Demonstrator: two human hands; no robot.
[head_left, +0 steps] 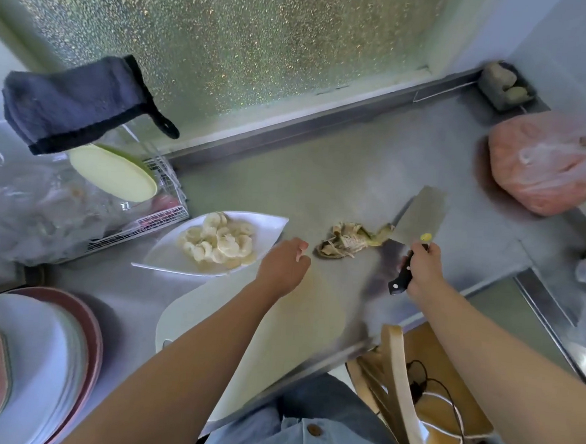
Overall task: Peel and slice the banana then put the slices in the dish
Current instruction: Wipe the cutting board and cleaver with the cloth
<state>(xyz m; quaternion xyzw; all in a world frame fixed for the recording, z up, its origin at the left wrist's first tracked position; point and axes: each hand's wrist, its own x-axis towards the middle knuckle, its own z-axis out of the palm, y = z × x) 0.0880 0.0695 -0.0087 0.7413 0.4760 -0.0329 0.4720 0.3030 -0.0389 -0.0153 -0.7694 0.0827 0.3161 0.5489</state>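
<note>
A pile of pale banana slices (219,240) lies in the white leaf-shaped dish (270,228) on the steel counter. The empty banana peel (347,240) lies crumpled to the right of the dish. My right hand (420,269) grips the black handle of a cleaver (418,217), its blade raised beside the peel. My left hand (284,260) hovers between dish and peel, above the pale cutting board (316,321), with its fingers curled and nothing in them.
A wire rack (155,213) with a pale green plate (112,173) and a dark towel (76,102) stands at the left. Stacked plates (29,363) sit at the near left. A pink plastic bag (542,161) lies at the far right by the sink edge.
</note>
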